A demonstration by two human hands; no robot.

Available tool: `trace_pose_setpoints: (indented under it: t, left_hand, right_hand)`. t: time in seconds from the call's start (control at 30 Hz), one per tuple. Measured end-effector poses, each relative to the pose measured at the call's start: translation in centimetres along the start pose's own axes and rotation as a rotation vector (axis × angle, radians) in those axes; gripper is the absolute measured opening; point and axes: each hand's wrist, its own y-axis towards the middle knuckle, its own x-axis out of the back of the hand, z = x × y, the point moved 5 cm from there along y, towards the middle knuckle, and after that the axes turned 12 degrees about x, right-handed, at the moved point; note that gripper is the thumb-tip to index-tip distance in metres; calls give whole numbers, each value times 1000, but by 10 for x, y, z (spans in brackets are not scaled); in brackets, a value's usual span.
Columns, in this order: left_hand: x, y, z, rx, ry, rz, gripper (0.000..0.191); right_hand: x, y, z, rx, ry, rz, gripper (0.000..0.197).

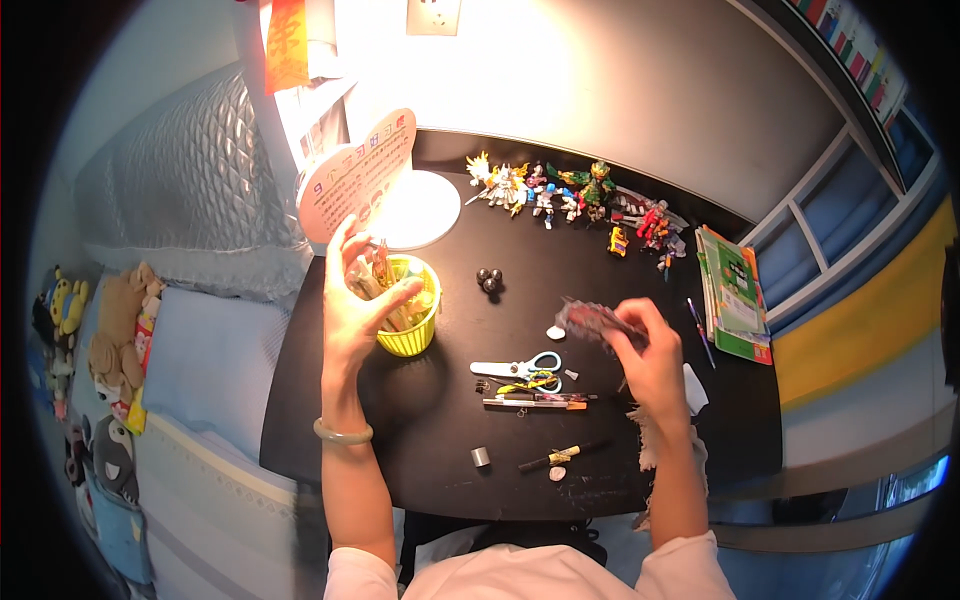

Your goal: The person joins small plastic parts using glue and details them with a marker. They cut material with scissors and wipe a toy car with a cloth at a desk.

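Observation:
My left hand (360,300), a bangle on its wrist, is at the near left side of a yellow-green plastic basket (409,341) filled with pens and other stationery. Its thumb and fingers are spread over the basket's contents; whether they grip anything is hard to tell. My right hand (649,341) holds a dark, crumpled object (596,319), slightly blurred, above the black desk. Between the hands lie scissors with a pale blue handle (544,364), several pens (525,403) and a small white piece (555,333). Nearer me are a grey cylinder (480,457) and a black and yellow pen (559,456).
Dark balls (490,280) rest mid-desk. Toy figures (510,187) line the back edge, with a small yellow toy car (617,241). A heart-shaped board (360,176) and white lamp base (431,210) stand behind the basket; books (735,292) and a pen (701,334) lie right.

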Motion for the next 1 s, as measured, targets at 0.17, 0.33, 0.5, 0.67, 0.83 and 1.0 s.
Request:
trace_pose_setpoints:
  t: [0.17, 0.33, 0.5, 0.67, 0.83, 1.0]
  left_hand:
    - [-8, 1, 4, -60, -56, -26, 97]
    - [2, -3, 4, -165, -70, -229, 76]
    - [6, -29, -13, -329, 131, -690, 60]
    - [4, -49, -24, -446, 221, -915, 49]
    - [-9, -56, -25, -618, 375, -798, 47]
    - [-23, -66, -23, -833, 429, -770, 43]
  right_hand:
    - [-45, 17, -59, 131, -301, 175, 17]
    - [-58, 17, -56, 85, -355, 249, 17]
    - [-63, 10, -60, 191, -499, 213, 20]
    - [-63, 6, -51, 239, -656, 130, 42]
    - [-66, 5, -53, 236, -613, 174, 42]
    - [-58, 20, -42, 235, -481, 62, 31]
